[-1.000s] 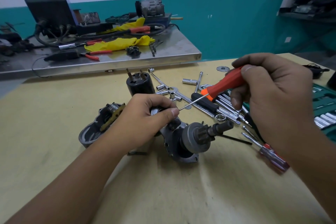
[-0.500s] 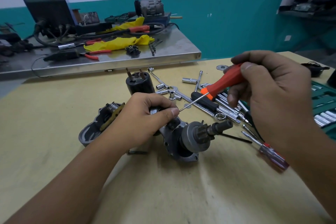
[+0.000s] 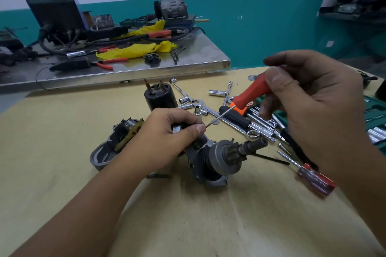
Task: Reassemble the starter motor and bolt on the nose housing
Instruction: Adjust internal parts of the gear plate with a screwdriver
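The starter motor body (image 3: 211,160) lies on the yellow table, its pinion gear and shaft (image 3: 240,150) pointing right. My left hand (image 3: 167,142) grips the top of the motor body, thumb near the screwdriver tip. My right hand (image 3: 309,98) holds an orange-handled screwdriver (image 3: 250,98), whose thin shaft slants down-left to the spot under my left thumb. The grey nose housing (image 3: 106,150) lies open just left of my left hand. A black cylindrical solenoid (image 3: 159,96) stands behind.
Loose sockets, wrenches and extension bars (image 3: 246,119) lie scattered right of the motor. A red clear-handled screwdriver (image 3: 313,177) lies at the right. A green socket case (image 3: 373,123) sits at the right edge. A steel bench (image 3: 146,69) with pliers, yellow cloth and cables stands behind.
My right hand with the orange screwdriver has shifted slightly up. My left hand and the motor have stayed put.
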